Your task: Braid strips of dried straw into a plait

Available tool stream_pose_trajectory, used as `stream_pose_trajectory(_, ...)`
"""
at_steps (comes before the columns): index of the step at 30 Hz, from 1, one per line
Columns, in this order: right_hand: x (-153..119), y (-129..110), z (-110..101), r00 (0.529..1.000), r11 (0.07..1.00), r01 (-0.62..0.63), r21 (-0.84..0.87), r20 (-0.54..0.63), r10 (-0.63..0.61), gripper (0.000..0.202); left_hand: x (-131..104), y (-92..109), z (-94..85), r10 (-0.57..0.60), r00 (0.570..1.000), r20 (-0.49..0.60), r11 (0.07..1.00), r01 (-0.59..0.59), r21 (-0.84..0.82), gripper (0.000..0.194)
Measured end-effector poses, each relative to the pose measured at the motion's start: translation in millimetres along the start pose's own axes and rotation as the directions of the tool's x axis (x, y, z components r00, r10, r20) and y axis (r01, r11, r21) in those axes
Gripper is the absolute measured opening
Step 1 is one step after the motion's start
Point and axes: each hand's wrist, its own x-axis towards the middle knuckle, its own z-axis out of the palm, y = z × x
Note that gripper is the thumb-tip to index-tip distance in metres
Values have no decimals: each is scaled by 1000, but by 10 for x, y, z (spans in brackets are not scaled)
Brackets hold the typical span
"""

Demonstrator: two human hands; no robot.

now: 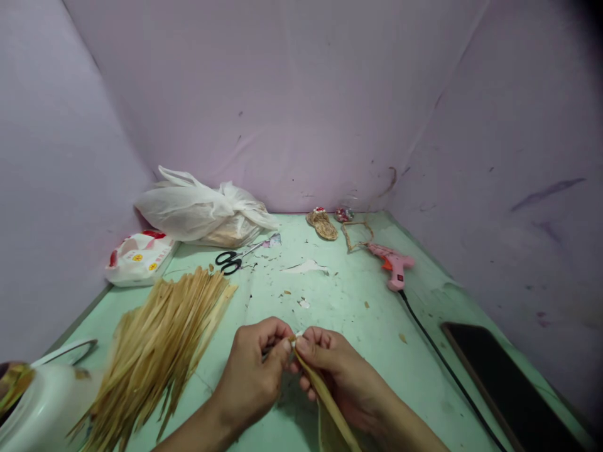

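My left hand point(259, 364) and my right hand point(336, 370) meet low in the middle of the head view, thumbs and fingertips pinched close together. Between them is the tip of a long tan dried strip point(330, 411), which runs down under my right hand to the bottom edge. A small white bit shows at the pinched tip; what it is cannot be made out. To the left of my left hand lies a bundle of dried straw-coloured strips point(160, 345) on the pale green table point(264, 301).
Black-handled scissors point(232, 261), a white plastic bag point(202, 210) and a tissue pack point(141, 257) lie back left. Woven pieces point(323, 225) stand at the back. A pink glue gun point(394, 263) with a black cord and a dark phone point(504, 389) are right. A white container point(51, 402) is front left.
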Motion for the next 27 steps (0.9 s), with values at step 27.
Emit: stream_pose_trajectory(27,34,-28,-12,941,910,294,-292,-79,-329,28,92,41,-50,-112,984,-140,991,120,52,19)
